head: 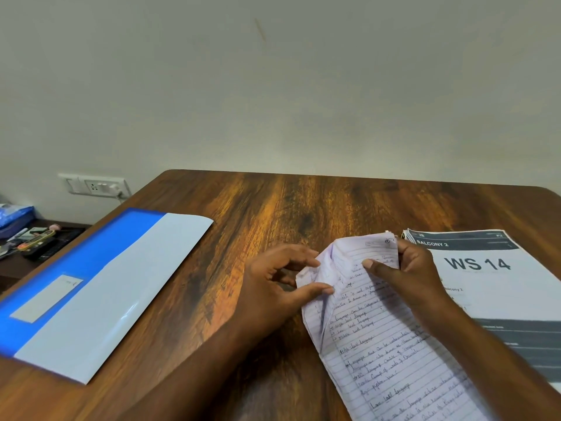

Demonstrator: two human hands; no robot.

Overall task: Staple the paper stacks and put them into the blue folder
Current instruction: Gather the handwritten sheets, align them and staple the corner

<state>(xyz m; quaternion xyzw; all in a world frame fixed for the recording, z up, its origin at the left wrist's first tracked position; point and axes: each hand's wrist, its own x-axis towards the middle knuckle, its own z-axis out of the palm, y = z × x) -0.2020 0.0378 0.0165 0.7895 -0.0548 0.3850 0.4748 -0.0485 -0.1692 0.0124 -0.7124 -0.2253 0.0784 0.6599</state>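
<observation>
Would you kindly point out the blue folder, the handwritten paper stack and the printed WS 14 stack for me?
blue folder [73, 268]: head view, on its blue cover near the label.
handwritten paper stack [382, 344]: head view, on the lined top sheet.
printed WS 14 stack [491, 284]: head view, on the white area below the heading.

Folder [91, 287] left of papers [379, 329]

1. Printed sheet [491, 281], top of the stack at right: dark header band reads "BALCONY 2"; large black "WS 14" below it.
2. Same sheet, lower: small "Balcony 2", partly hidden.
3. Lined paper [379, 329]: blue handwriting throughout, mostly illegible; "language" recurs.
</observation>
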